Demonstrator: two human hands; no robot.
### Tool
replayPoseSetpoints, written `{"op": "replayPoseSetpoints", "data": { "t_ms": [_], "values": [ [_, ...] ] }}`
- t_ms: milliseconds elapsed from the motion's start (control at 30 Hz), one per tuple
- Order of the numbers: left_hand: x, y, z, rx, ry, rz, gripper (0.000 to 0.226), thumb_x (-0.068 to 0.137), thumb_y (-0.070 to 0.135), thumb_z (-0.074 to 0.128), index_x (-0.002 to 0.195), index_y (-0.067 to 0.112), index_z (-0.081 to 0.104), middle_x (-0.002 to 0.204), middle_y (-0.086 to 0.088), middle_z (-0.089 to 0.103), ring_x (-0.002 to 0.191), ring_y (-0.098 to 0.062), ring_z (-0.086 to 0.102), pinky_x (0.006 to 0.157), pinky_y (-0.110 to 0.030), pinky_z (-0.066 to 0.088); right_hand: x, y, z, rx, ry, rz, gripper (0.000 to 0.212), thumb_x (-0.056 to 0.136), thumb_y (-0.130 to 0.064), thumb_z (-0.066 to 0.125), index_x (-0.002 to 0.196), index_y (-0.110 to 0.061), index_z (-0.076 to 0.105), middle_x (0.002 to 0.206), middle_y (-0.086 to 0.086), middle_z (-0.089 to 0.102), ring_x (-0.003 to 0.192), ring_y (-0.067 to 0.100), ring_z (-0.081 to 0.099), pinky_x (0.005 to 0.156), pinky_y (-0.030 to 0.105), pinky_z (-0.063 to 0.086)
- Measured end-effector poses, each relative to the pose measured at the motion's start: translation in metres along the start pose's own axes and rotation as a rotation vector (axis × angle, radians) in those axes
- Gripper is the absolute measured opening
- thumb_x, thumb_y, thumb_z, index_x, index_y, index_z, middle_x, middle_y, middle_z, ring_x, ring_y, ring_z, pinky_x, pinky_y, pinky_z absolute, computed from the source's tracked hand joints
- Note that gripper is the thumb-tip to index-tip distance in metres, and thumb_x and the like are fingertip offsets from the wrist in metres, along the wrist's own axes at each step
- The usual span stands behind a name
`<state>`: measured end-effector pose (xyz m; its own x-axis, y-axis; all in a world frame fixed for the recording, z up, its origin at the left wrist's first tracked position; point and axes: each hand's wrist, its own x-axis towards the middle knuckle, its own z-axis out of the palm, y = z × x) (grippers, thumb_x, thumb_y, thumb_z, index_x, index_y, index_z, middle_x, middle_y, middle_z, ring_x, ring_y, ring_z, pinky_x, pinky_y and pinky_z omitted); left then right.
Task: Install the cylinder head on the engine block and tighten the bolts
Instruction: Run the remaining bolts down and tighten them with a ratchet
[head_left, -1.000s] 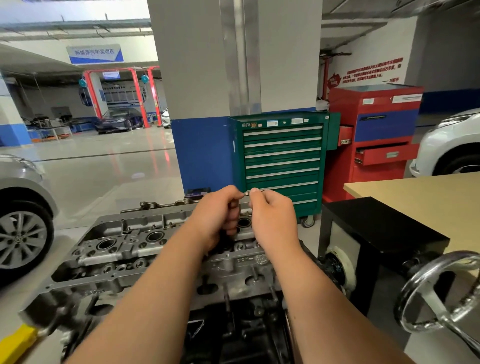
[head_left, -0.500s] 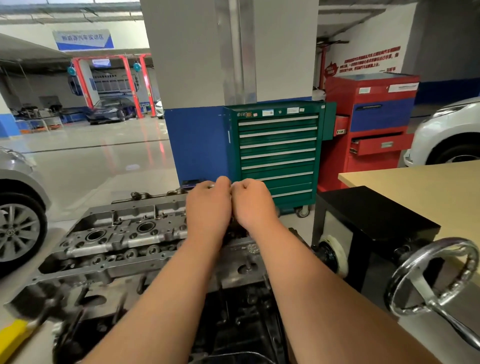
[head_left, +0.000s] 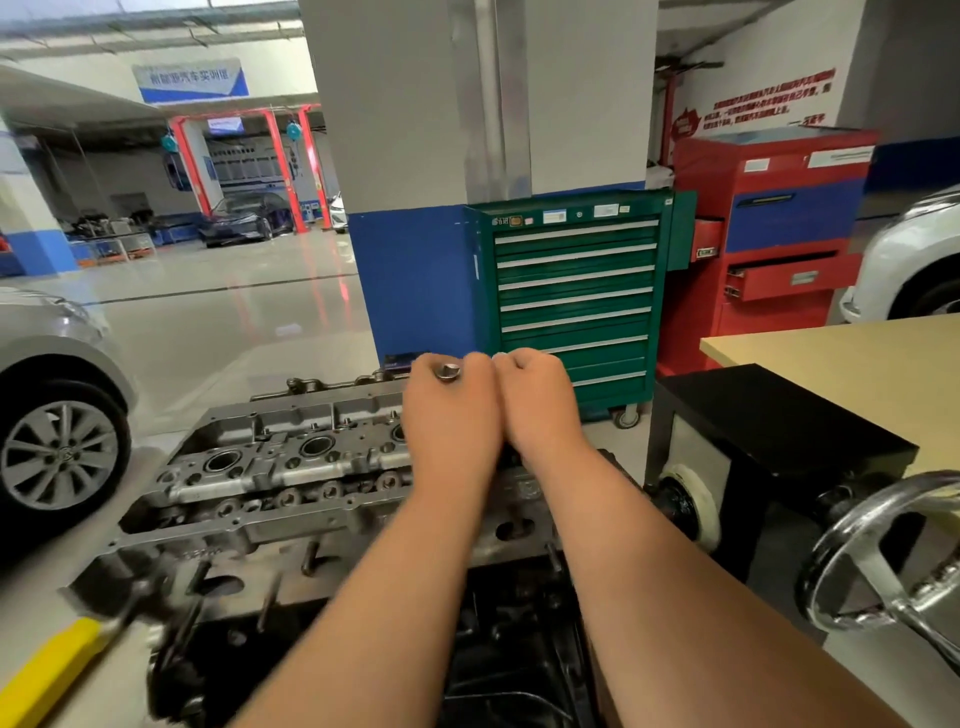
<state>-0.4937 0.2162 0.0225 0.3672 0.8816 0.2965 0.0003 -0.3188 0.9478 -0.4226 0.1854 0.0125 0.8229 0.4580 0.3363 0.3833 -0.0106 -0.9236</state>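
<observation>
Pillar (head_left: 467, 104), grey over blue, stands at twelve o'clock, with a green tool cabinet (head_left: 576, 291) against it at one o'clock. Cylinder head (head_left: 270, 478) sits on top of the engine block (head_left: 519, 649), running from centre toward nine o'clock; the block is dark and mostly hidden beneath. Chrome handwheel (head_left: 878, 569) noted at four o'clock. Both forearms reach in from six o'clock over the head's three o'clock end. Left hand (head_left: 449, 415) and right hand (head_left: 535, 400) are raised side by side, knuckles touching, above that end. Left fingers are curled round a bolt (head_left: 448, 372), its flanged head showing atop the fist. Right fingers are clenched; whether they grasp anything cannot be told.
</observation>
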Motion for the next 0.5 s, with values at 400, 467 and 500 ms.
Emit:
{"op": "replayPoseSetpoints", "data": {
  "t_ms": [400,467,500],
  "values": [
    [0.010,0.004,-0.004,-0.034,-0.172,-0.058,0.033,0.085,0.018,0.052,0.055,0.022,0.040,0.050,0.005,0.039,0.045,-0.014,0.032,0.048,-0.029,0.027,0.001,-0.001,0.002,0.042,-0.004,0.015,0.037,0.084,-0.015,0.050,0.051,-0.017,0.035,0.051,-0.001,0.037,0.056,0.020,0.032,0.053,0.032,0.028],
    [-0.010,0.004,0.014,-0.084,0.189,0.012,0.018,0.082,0.027,0.059,0.071,0.021,0.046,0.066,0.005,0.053,0.059,-0.015,0.048,0.058,-0.031,0.036,0.000,-0.002,0.001,0.145,-0.064,0.081,0.035,0.078,-0.018,0.054,0.051,-0.019,0.031,0.056,0.004,0.032,0.062,0.024,0.028,0.057,0.039,0.027],
    [-0.014,0.003,0.020,-0.118,0.261,0.016,0.018,0.079,0.030,0.062,0.075,0.023,0.046,0.071,0.006,0.056,0.063,-0.014,0.052,0.060,-0.030,0.038,0.000,-0.003,0.001,0.159,-0.082,0.102,0.033,0.075,-0.018,0.054,0.052,-0.020,0.030,0.057,0.005,0.030,0.065,0.026,0.027,0.059,0.040,0.027]
  ]
}}
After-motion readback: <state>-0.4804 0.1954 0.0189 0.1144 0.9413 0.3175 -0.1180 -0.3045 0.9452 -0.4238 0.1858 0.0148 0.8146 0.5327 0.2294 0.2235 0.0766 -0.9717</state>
